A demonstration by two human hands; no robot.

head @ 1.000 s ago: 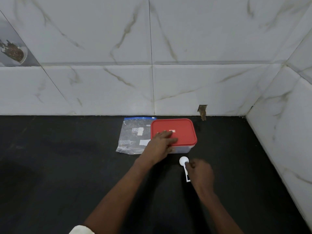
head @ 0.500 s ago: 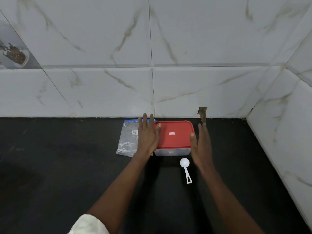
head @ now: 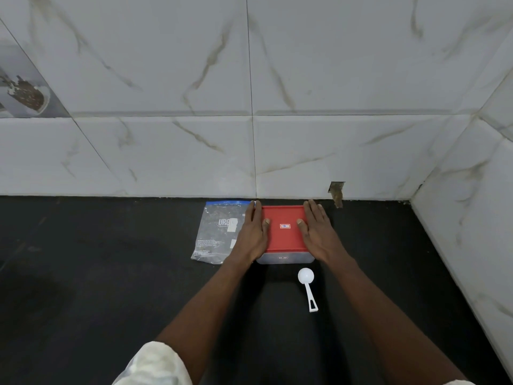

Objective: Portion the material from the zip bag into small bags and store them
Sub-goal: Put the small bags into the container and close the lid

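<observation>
A clear plastic box with a red lid (head: 283, 233) stands on the black counter (head: 111, 273) close to the back wall. My left hand (head: 254, 232) lies flat along its left side with the thumb on the lid. My right hand (head: 316, 232) lies flat along its right side, thumb on the lid too. Fingers of both hands are straight. A clear zip bag (head: 215, 232) with a blue seal and white print lies flat just left of the box, partly under my left hand. A white measuring scoop (head: 307, 287) lies on the counter in front of the box.
White marble tiles form the back wall (head: 249, 134) and the right side wall (head: 472, 232), making a corner at the far right. A small chipped hole (head: 336, 193) shows at the base of the back wall. Dark counter stretches to the left and front.
My right hand let go of the scoop and went to the box's right side. My left hand slid off the lid to its left side. The box sits nearer the wall.
</observation>
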